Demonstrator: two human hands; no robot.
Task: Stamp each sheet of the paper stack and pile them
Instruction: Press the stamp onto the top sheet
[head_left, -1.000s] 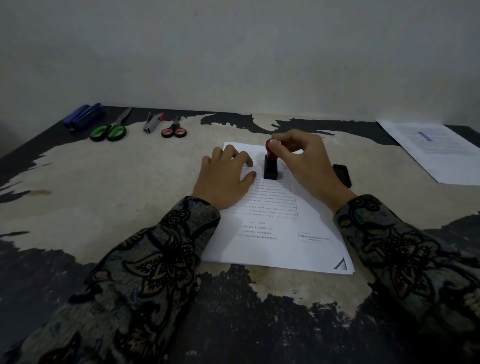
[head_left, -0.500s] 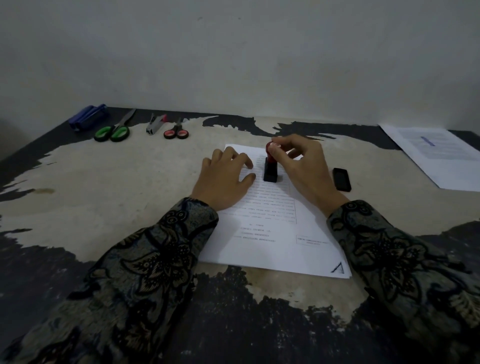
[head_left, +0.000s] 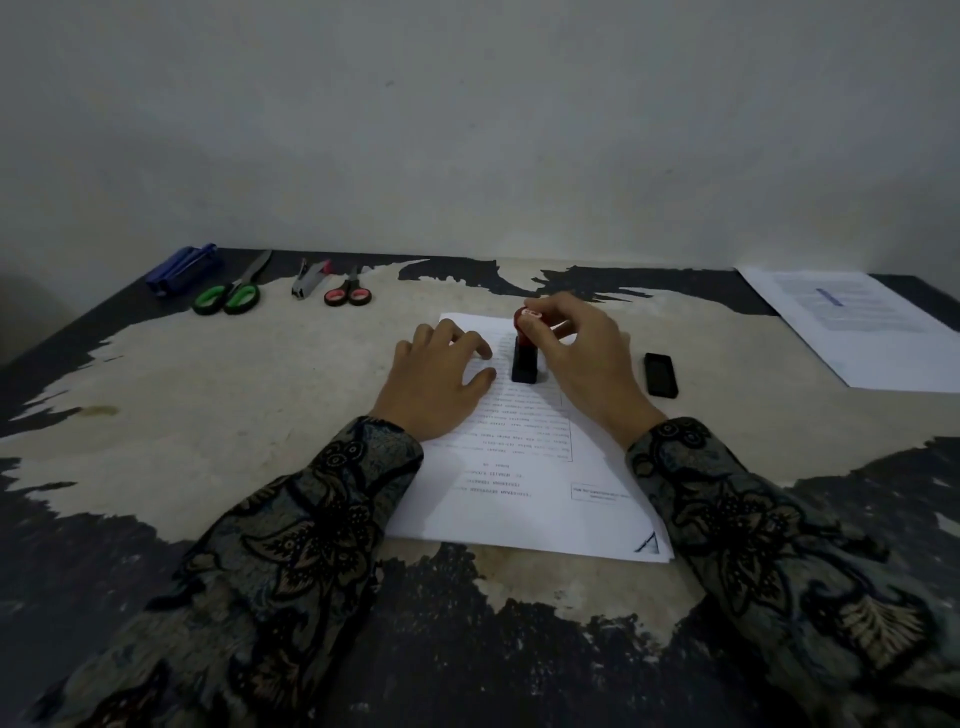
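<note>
Right hand (head_left: 582, 358) pinches the red knob of the stamp (head_left: 524, 353), standing upright on the paper stack (head_left: 524, 467) mid-worktop (head_left: 208, 395). Left hand (head_left: 436, 384) lies flat on the sheet, fingers spread, probably to stop it sliding. Black cap (head_left: 661, 375) beside the stack; second pile (head_left: 852, 327) far right, likely for done sheets. Scissors (head_left: 228, 296) well clear.

I count two hands of mine: my left hand (head_left: 434, 382) and my right hand (head_left: 582, 358). One stamp (head_left: 524, 358). One paper stack (head_left: 524, 483) under my hands and one separate pile of sheets (head_left: 852, 332) far right. One black stamp cap (head_left: 661, 375). Two pairs of scissors: green-handled (head_left: 231, 296) and red-handled (head_left: 348, 293). One blue stapler (head_left: 179, 267). One staple remover (head_left: 309, 278).
</note>
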